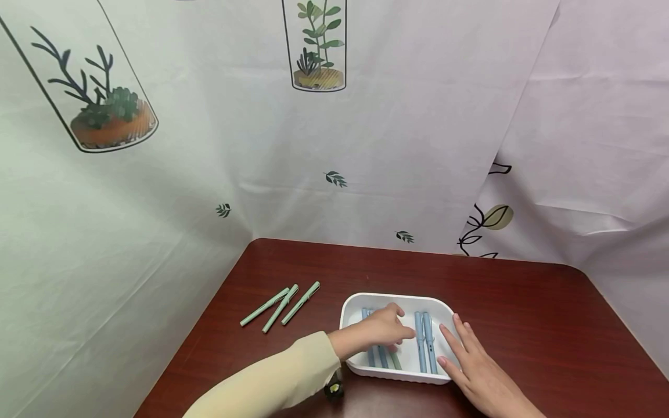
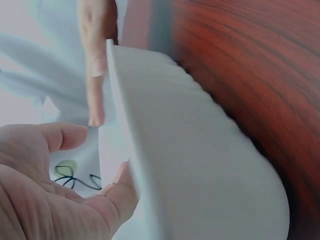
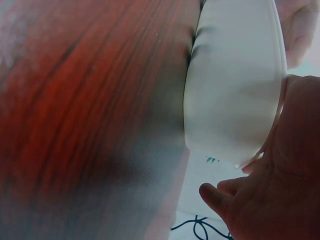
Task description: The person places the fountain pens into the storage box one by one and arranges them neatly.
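Observation:
A white tray (image 1: 397, 377) holds two blue pens (image 1: 424, 342) side by side on its right. More blue pens (image 1: 370, 355) and one green pen (image 1: 395, 361) lie on its left, partly hidden by my left hand (image 1: 384, 326). That hand is over the inside of the tray, thumb and fingers apart. In the left wrist view its fingers dip behind the tray's rim (image 2: 131, 130). My right hand (image 1: 478, 368) rests with fingers extended along the tray's right rim. Three green pens (image 1: 300, 303) lie on the table left of the tray.
The dark red wooden table (image 1: 522, 307) carries the tray near its front. Printed white cloth (image 1: 392, 145) hangs behind and beside the table. A small dark round object (image 1: 333, 388) shows beneath my left forearm.

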Available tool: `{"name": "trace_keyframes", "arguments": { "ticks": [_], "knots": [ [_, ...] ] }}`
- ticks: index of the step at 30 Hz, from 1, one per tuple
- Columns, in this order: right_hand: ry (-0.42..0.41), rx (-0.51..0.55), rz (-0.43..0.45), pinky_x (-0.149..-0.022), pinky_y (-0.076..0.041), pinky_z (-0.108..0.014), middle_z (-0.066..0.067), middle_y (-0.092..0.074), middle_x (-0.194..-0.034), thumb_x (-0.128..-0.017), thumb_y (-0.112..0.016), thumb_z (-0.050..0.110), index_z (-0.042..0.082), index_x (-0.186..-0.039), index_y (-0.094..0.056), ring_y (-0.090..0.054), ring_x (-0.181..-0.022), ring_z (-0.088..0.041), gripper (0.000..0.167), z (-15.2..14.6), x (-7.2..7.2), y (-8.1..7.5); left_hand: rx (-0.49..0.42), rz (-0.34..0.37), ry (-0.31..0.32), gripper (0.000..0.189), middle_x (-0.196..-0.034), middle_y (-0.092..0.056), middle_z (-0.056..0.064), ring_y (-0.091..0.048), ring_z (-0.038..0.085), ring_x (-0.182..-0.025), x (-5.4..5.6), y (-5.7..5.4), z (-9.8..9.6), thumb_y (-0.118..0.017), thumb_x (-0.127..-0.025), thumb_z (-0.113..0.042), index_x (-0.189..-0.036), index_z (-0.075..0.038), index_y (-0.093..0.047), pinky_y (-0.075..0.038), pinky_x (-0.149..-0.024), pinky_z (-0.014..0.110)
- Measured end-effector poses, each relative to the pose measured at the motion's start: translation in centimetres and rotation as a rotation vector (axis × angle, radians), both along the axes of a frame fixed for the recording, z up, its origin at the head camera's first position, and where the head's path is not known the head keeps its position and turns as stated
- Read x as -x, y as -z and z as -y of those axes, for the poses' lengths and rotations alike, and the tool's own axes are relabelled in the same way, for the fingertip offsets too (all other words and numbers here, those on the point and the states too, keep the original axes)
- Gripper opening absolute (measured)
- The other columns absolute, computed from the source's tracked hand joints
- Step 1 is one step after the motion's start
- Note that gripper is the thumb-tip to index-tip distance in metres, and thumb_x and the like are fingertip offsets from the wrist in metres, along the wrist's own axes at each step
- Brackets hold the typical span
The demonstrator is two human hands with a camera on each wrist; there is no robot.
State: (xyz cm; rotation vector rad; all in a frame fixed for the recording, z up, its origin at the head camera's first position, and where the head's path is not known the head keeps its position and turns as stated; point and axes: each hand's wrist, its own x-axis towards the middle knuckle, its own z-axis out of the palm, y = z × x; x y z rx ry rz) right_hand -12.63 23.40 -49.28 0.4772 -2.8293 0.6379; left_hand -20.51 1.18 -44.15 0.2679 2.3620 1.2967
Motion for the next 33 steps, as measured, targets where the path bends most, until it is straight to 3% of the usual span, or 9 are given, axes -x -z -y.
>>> {"name": "trace_keyframes", "arguments": {
  "ticks": [13,20,27,33],
  "knots": [
    [0.01,-0.015,0.02,-0.103,-0.042,-0.061,-0.014,-0.022,-0.167,-0.099,-0.062,0.044,0.015,-0.154,-0.045,-0.031,-0.145,-0.046,0.064,-0.1,-0.1,0.0,-0.105,-0.011,0.009,0.051,-0.097,-0.061,0.008,-0.069,0.034,-0.089,0.4,-2.4,6.2,-0.071,-0.091,-0.015,-0.133,0.005,-0.051,-0.061,-0.068,0.037],
    [0.01,-0.02,0.013,-0.102,-0.043,-0.061,-0.015,-0.024,-0.166,-0.099,-0.063,0.043,0.015,-0.153,-0.047,-0.033,-0.144,-0.047,0.063,0.0,-0.1,0.0,-0.137,-0.04,-0.02,0.05,-0.1,-0.06,0.01,-0.069,0.032,-0.092,0.7,-2.6,9.0,-0.071,-0.092,-0.016,-0.132,0.006,-0.052,-0.062,-0.072,0.037],
    [0.016,-0.022,0.052,-0.103,-0.042,-0.063,-0.017,-0.024,-0.165,-0.099,-0.061,0.046,0.014,-0.154,-0.045,-0.033,-0.143,-0.049,0.065,0.0,-0.2,-0.2,-0.104,-0.078,-0.048,0.046,-0.104,-0.06,0.011,-0.066,0.025,-0.092,1.4,-2.3,11.6,-0.07,-0.093,-0.017,-0.13,0.005,-0.053,-0.061,-0.075,0.038],
    [0.022,-0.028,0.057,-0.103,-0.042,-0.063,-0.018,-0.025,-0.165,-0.099,-0.061,0.047,0.014,-0.154,-0.046,-0.032,-0.143,-0.048,0.065,0.0,-0.2,-0.3,0.027,-0.179,-0.055,0.045,-0.109,-0.064,0.008,-0.066,0.02,-0.091,2.2,-1.9,13.5,-0.071,-0.092,-0.023,-0.129,-0.001,-0.056,-0.058,-0.079,0.037]
  ]
}}
